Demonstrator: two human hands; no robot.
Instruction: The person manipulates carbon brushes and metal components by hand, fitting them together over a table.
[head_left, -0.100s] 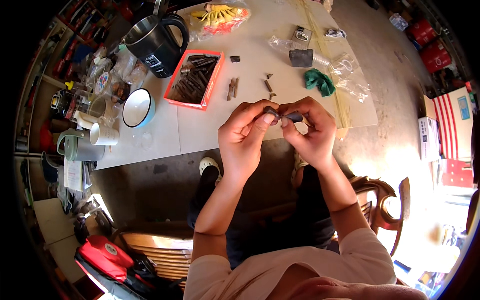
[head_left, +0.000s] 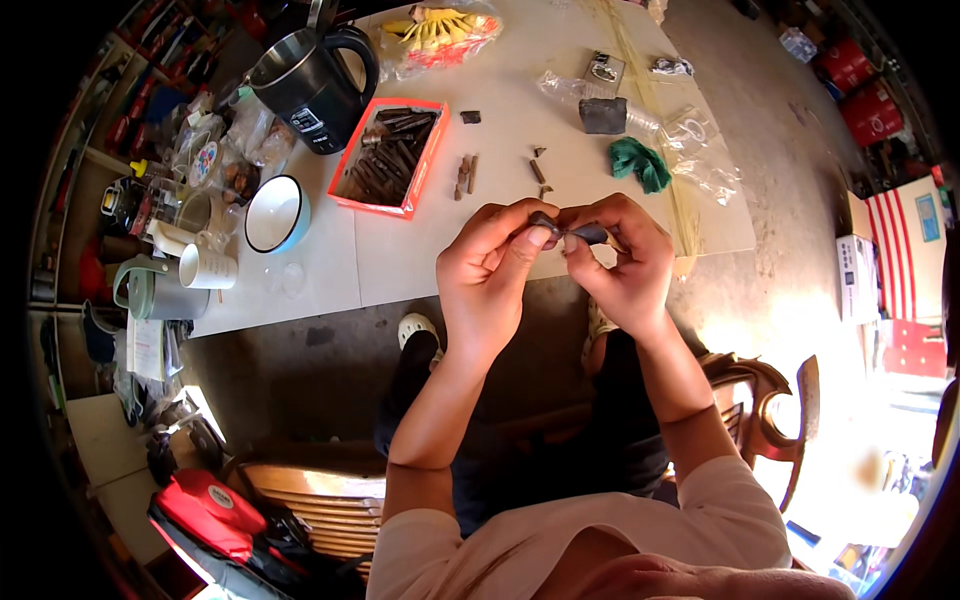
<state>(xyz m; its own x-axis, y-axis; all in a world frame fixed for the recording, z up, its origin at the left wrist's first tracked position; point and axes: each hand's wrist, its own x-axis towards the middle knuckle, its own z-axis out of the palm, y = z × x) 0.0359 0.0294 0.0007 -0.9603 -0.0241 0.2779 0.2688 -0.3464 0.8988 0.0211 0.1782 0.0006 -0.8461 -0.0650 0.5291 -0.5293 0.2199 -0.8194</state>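
Observation:
A small dark grey, putty-like piece (head_left: 589,235) is pinched between my two hands above the table's near edge. My left hand (head_left: 488,262) is closed on its left end, thumb against forefinger. My right hand (head_left: 628,252) is closed on the other end, where the piece looks thicker and rounded. Between the thumbs it narrows; whether it is one piece or two I cannot tell. Just beyond my fingers lie short brown sticks (head_left: 537,171) and small bits. A dark grey block (head_left: 603,116) and a crumpled green cloth (head_left: 639,164) rest farther right.
On the pale table (head_left: 420,262), a red-rimmed box (head_left: 408,205) holds many dark sticks. Left of it stand a black kettle (head_left: 309,95), an enamel bowl (head_left: 273,214) and a white mug (head_left: 208,268). Bananas (head_left: 440,32) in plastic lie at the back; clear wrapping (head_left: 700,165) lies right.

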